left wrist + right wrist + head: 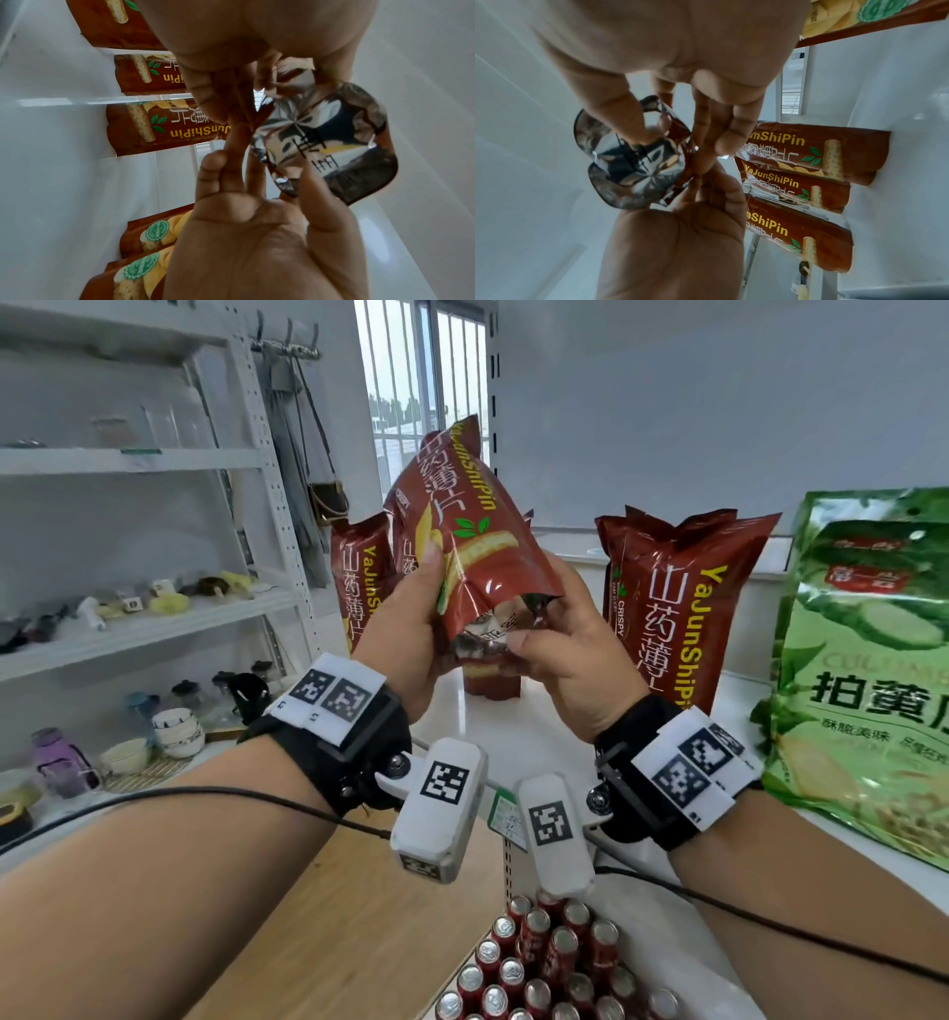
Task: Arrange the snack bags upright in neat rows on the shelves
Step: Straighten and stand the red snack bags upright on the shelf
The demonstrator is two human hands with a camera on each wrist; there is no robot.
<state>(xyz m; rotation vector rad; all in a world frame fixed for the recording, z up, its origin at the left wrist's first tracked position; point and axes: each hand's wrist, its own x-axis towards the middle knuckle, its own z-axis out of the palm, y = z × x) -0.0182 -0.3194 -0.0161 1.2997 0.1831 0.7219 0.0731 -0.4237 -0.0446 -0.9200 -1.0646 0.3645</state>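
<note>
White shelf (513, 726), barred window (426, 377) behind.
Left hand (405, 629) and right hand (570, 649) both grasping red snack bag (472, 526); red cans (544, 963) below.

Held brown snack bag (464, 526): yellow "YaJunShiPin" down one edge, white Chinese "山药薄片", small "CRISPY". Standing brown bags at right (683, 603): same "YaJunShiPin", "山药薄片", "CRISPY", with a smaller line, too small to read surely. Green bag (868, 670): large "拍黄", last character cut off; pale Latin lettering above unreadable. Wrist views repeat "ShiPin" on shelved bags (808, 154).

Both hands (246, 233) pinch a brown snack bag (331, 142).
</note>
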